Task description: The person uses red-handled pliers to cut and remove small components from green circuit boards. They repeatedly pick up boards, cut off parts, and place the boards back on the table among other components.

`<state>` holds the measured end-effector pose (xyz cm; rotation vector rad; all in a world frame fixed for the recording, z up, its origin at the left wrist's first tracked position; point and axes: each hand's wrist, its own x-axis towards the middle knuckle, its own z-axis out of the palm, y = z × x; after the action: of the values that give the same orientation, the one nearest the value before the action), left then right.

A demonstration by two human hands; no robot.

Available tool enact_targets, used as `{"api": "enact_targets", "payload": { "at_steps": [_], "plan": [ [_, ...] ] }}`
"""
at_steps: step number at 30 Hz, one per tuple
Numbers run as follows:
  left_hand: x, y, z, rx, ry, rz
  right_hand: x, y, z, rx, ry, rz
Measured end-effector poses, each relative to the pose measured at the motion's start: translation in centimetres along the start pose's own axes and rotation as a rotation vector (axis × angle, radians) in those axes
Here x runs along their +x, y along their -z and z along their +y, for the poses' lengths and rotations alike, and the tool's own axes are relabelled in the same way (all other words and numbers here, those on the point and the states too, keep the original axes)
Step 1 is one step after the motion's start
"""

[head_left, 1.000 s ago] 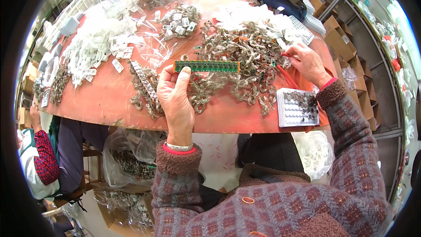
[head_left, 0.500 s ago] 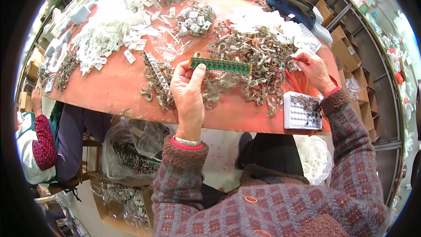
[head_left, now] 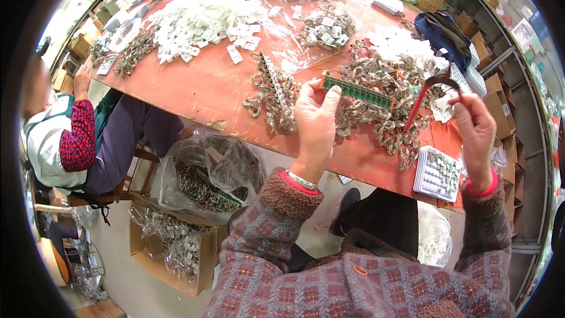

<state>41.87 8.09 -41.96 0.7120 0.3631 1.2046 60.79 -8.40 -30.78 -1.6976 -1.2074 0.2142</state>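
My left hand [head_left: 318, 109] pinches a long green circuit board strip [head_left: 360, 91] with orange edges by its left end, thumb on top. The strip is held above the pile of clear-wrapped cable coils [head_left: 382, 123]. In my right hand [head_left: 475, 121] is a red-handled tool [head_left: 416, 106] with a dark curved part, raised over the right side of the table. Blur hides its exact kind; the fingers close around its dark end while the red handle points down to the left. Beneath that hand stands a white tray [head_left: 436, 172] with rows of small grey round pieces.
White plastic pieces [head_left: 200, 29] heap on the red table [head_left: 200, 91]. A blue bag [head_left: 444, 35] lies at the far right, near shelves of cardboard boxes [head_left: 500, 106]. Below the table are a filled plastic bag [head_left: 212, 176] and a carton [head_left: 170, 247]. Another person [head_left: 65, 135] sits at the left.
My right hand has lifted the red-handled tool off the table and drawn it nearer. The view has swung left, so the table appears shifted right; my left hand keeps the board strip.
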Motion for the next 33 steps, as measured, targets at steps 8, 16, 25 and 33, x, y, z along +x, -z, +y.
{"api": "enact_targets", "payload": {
  "at_steps": [8, 16, 25, 33],
  "plan": [
    [-1.0, -0.3, 0.1, -0.017, 0.037, 0.046, -3.4, -11.2, -3.1, 0.572, -0.301, -0.259],
    [-0.6, 0.4, -0.5, -0.063, 0.076, 0.092, -4.6, -14.6, -2.9, 0.301, 0.074, -0.344],
    [-0.7, 0.4, -0.5, -0.103, 0.079, 0.075, -4.2, -15.4, -1.6, 0.583, -0.247, -0.348],
    [-0.5, 0.3, -0.2, -0.007, 0.057, 0.050, -2.5, -12.4, -1.6, 0.963, -0.468, -0.583]
  ]
}}
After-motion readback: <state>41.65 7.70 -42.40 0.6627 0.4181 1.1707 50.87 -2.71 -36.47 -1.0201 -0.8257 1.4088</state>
